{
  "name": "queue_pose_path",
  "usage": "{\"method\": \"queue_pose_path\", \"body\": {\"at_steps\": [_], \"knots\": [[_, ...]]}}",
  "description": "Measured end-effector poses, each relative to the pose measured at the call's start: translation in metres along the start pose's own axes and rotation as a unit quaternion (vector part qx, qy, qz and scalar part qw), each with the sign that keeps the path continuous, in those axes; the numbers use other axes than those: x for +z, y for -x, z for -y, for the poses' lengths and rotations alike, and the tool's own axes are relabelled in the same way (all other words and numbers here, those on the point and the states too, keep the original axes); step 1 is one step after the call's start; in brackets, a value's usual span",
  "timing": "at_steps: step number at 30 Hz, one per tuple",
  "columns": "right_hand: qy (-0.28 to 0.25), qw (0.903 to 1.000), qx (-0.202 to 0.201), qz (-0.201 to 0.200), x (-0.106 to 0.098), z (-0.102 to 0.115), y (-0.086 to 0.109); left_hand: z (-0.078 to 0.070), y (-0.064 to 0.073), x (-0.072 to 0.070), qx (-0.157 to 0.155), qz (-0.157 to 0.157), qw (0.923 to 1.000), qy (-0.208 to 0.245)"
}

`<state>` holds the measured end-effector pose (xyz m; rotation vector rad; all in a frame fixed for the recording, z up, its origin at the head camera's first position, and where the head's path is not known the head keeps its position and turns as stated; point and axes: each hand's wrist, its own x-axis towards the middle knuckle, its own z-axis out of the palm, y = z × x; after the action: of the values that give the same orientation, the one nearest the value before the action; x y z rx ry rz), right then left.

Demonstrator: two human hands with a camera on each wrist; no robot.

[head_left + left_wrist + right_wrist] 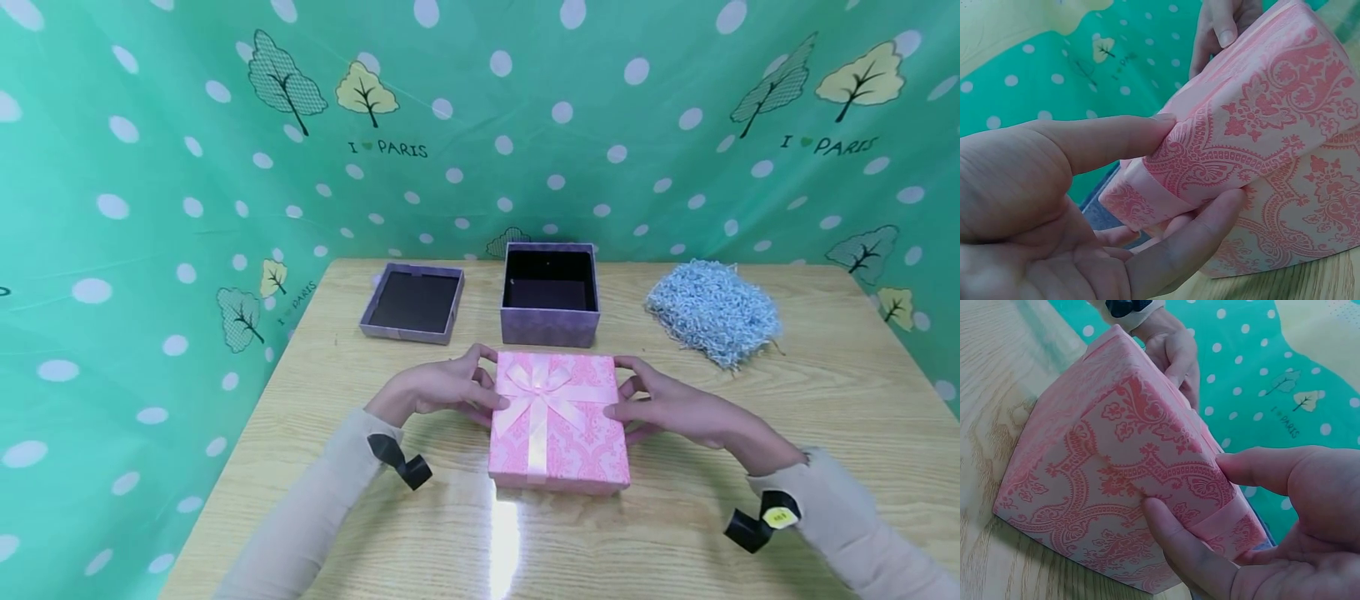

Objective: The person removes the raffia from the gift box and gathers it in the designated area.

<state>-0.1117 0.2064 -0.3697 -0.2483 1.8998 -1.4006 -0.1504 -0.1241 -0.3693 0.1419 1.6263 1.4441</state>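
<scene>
A pink damask-patterned gift box (558,454) stands on the table, its lid (585,429) on top with a pale pink ribbon bow (538,390). My left hand (450,387) holds the lid's left side. In the left wrist view, its thumb (1122,134) lies on the top edge and a finger (1204,234) touches the lid's lower rim. From the opposite side, my right hand (671,408) grips the lid alike. In the right wrist view its thumb (1266,469) is at the top edge and a finger (1179,540) against the side. Other fingers are partly hidden.
Behind the gift box stands a lidless purple box (551,325) with a dark interior. A purple lid (412,304) lies upturned to its left. Blue shredded paper (716,308) is heaped to the right on the wooden table (832,383). A green dotted cloth (525,108) hangs behind.
</scene>
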Motion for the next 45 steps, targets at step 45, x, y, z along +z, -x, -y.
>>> {"method": "queue_pose_path", "body": {"at_steps": [45], "knots": [[0.187,0.929,-0.168,-0.272,-0.021,0.076,0.007,-0.065,0.017,-0.005,0.204,-0.236,0.9336,-0.176]]}}
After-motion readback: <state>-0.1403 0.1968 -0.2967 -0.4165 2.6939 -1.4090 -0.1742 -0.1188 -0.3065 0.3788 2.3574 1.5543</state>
